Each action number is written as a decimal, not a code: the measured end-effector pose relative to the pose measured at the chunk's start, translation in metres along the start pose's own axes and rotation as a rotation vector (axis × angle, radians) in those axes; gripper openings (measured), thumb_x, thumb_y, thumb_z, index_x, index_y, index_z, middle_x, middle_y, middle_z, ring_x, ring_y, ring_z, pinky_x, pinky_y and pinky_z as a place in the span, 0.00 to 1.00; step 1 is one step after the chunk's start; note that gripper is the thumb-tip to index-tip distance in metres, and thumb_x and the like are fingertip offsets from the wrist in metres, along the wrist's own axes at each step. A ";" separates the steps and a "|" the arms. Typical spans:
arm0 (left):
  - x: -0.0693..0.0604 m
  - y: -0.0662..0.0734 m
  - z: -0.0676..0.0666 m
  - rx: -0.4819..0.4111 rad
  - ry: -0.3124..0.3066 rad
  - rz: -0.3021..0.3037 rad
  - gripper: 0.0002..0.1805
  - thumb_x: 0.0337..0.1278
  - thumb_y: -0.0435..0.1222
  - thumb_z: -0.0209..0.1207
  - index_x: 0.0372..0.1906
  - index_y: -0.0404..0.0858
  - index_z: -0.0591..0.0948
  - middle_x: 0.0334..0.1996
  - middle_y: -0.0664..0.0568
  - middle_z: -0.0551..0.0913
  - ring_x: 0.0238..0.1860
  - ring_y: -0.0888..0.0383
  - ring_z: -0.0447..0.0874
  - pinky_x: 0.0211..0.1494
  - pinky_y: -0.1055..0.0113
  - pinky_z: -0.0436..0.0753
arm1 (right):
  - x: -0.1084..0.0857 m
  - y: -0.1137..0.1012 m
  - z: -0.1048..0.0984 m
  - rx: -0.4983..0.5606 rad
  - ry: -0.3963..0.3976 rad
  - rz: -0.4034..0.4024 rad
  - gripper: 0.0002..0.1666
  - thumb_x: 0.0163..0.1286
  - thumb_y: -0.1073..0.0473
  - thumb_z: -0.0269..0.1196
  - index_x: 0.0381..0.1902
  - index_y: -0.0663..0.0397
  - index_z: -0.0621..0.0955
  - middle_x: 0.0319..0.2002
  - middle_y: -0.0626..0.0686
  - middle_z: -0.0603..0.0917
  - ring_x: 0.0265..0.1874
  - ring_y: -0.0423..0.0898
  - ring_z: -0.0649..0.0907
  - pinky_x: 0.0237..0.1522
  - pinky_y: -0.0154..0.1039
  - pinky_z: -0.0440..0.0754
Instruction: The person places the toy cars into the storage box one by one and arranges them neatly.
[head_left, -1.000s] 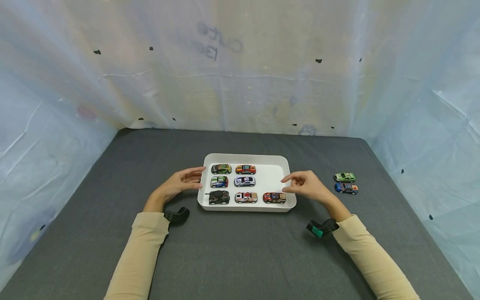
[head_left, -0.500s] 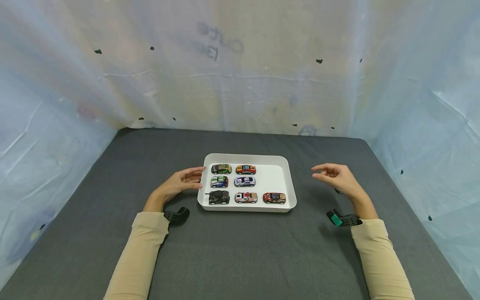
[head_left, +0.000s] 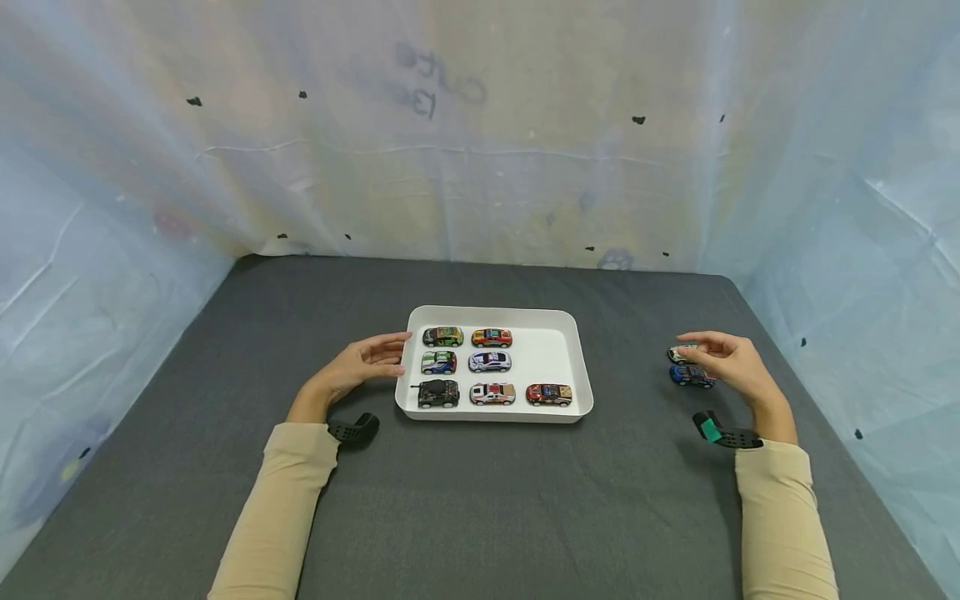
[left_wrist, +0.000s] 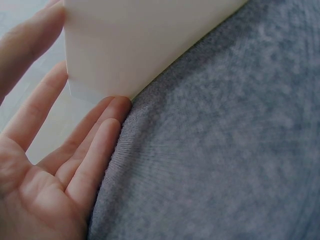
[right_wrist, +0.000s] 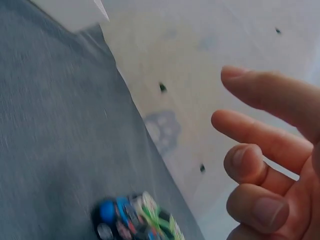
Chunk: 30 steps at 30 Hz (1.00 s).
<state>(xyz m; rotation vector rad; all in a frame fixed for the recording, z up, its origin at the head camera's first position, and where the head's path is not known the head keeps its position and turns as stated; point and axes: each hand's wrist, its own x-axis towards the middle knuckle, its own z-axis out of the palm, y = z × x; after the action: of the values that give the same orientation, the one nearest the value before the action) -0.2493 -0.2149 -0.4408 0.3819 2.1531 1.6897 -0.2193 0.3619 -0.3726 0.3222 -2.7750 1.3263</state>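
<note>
A white tray [head_left: 537, 320] lies on the grey cloth with several small toy cars in three rows, among them a red-and-black car [head_left: 548, 395] and a black tank-like toy with a barrel [head_left: 438, 394]. At the tray's left side my left hand [head_left: 358, 364] touches the wall with fairly straight fingers [left_wrist: 95, 155]. My right hand [head_left: 727, 360] is over two toy cars on the cloth at the right, thumb and forefinger apart and nothing between them. It partly covers the green car [head_left: 677, 355]; the blue car [head_left: 690, 377] lies just in front of that one.
Grey cloth [head_left: 480, 500] covers the table. Pale plastic sheeting [head_left: 480, 200] hangs behind the table and along both sides. Each wrist carries a black strap; the right strap [head_left: 731, 435] has a green patch.
My right hand has moved right, from over the tray's right side to the two cars on the cloth, carrying nothing. My left hand stays at the tray.
</note>
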 end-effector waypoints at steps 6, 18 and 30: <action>-0.002 0.000 0.000 -0.006 0.002 -0.010 0.42 0.54 0.40 0.67 0.74 0.45 0.61 0.74 0.42 0.62 0.74 0.44 0.62 0.72 0.53 0.72 | -0.006 0.017 -0.010 0.032 0.006 0.032 0.12 0.66 0.60 0.65 0.48 0.47 0.82 0.19 0.38 0.77 0.17 0.41 0.71 0.20 0.42 0.67; -0.001 0.003 0.001 -0.011 -0.009 0.004 0.42 0.54 0.39 0.67 0.74 0.44 0.61 0.74 0.42 0.62 0.73 0.44 0.62 0.70 0.60 0.75 | -0.014 0.045 -0.014 0.016 -0.050 0.157 0.23 0.66 0.55 0.65 0.57 0.57 0.78 0.18 0.34 0.65 0.19 0.37 0.64 0.24 0.37 0.65; -0.001 0.004 0.002 -0.012 -0.009 0.002 0.42 0.54 0.39 0.67 0.73 0.44 0.61 0.74 0.42 0.62 0.74 0.44 0.62 0.72 0.56 0.72 | -0.011 0.058 -0.010 -0.001 -0.050 0.135 0.21 0.65 0.58 0.66 0.53 0.62 0.78 0.17 0.34 0.62 0.19 0.34 0.64 0.24 0.35 0.63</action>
<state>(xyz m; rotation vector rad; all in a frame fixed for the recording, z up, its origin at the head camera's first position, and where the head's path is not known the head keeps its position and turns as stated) -0.2480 -0.2124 -0.4376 0.3885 2.1355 1.6981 -0.2208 0.4065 -0.4120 0.1732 -2.8850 1.3622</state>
